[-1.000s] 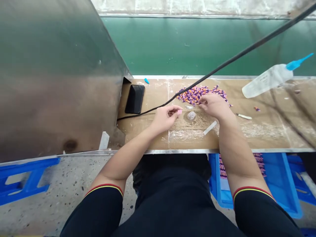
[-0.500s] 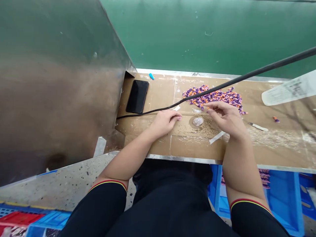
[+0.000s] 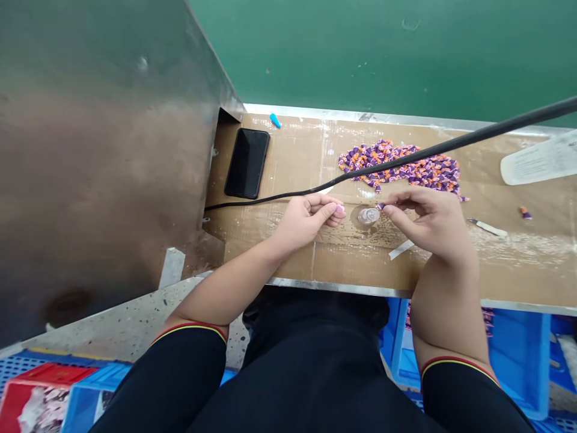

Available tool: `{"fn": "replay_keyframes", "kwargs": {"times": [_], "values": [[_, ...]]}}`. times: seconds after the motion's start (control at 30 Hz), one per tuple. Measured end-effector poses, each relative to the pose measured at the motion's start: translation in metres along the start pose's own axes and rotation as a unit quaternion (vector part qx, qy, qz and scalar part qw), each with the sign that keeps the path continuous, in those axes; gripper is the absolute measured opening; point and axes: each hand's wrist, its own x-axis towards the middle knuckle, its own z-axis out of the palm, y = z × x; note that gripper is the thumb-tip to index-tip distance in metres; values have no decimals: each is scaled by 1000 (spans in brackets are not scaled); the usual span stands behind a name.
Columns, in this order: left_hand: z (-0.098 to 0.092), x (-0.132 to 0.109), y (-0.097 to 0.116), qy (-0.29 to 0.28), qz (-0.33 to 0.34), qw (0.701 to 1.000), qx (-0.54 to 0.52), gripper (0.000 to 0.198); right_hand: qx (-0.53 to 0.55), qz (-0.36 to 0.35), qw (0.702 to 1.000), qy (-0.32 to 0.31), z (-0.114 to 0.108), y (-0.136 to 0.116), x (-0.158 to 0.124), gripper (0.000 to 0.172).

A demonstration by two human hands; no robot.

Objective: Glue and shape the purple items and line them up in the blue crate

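My left hand [image 3: 309, 219] is over the cardboard, closed in a pinch on a small pink piece [image 3: 340, 209] at its fingertips. My right hand [image 3: 430, 219] pinches a small purple piece [image 3: 381, 206] between thumb and forefinger. Between the two hands stands a small clear round cup [image 3: 368, 216], with wet droplets on the cardboard around it. Behind my right hand lies a pile of small purple, orange and pink pieces [image 3: 433, 171]. What these pieces are is too small to make out.
A black cable [image 3: 406, 157] crosses above the cardboard-covered bench [image 3: 293, 162]. A phone [image 3: 247, 162] and a blue cap-like piece [image 3: 274, 120] lie left. To the right are a thin knife-like tool [image 3: 489, 227], a loose piece [image 3: 525, 212] and a white translucent bottle [image 3: 536, 162]. Blue bins [image 3: 518, 361] stand below.
My right hand has come from the pile's edge to beside the clear cup, with a purple piece in its pinch. My left hand has shifted slightly right, and a pink piece now shows at its fingertips.
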Motion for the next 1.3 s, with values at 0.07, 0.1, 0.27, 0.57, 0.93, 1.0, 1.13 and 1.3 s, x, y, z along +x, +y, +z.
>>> {"fn": "replay_keyframes", "kwargs": {"times": [0.07, 0.1, 0.27, 0.57, 0.93, 1.0, 1.13, 1.3], "values": [[0, 1, -1, 11, -14, 999, -32, 47, -11, -2, 1000, 0, -2, -1, 0, 11], [1, 2, -2, 16, -16, 999, -47, 50, -19, -4, 1000, -1, -2, -1, 0, 12], [3, 2, -1, 34, -14, 998, -48, 48, -38, -37, 998, -21, -7, -2, -1, 14], [5, -3, 5, 63, 31, 997, -7, 28, -73, -69, 992, -71, -7, -1, -3, 17], [13, -5, 7, 50, -17, 986, -157, 34, -101, -108, 989, 6, 9, -4, -4, 10], [15, -5, 8, 50, -19, 981, -184, 35, -61, -109, 990, 69, 19, -13, -5, 6], [18, -6, 10, 64, -14, 973, -220, 36, 56, -69, 977, 191, 50, -42, -9, 6], [21, -9, 11, 81, -3, 967, -241, 36, 94, -54, 957, 269, 81, -75, -16, 15]]}}
